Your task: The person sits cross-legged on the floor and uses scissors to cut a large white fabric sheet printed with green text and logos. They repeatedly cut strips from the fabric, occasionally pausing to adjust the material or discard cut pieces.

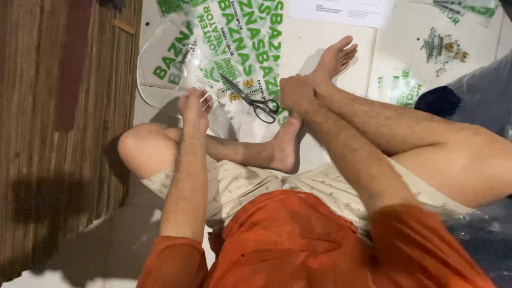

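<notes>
Floor plastic (176, 58): scissors (250, 98) diagonal, tips up-left, btwn hands

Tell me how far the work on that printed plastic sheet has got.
Done: nothing clearly. Loose pieces of printed plastic lie to the right, though whether they were cut off I cannot tell.
In hand: the left hand pinches the edge of the clear, green-printed plastic sheet; the right hand is fisted beside it.
Left: the scissors lie unused on the sheet.

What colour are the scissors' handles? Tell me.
Black, seen in the head view: the scissors lie open on the plastic sheet.
</notes>
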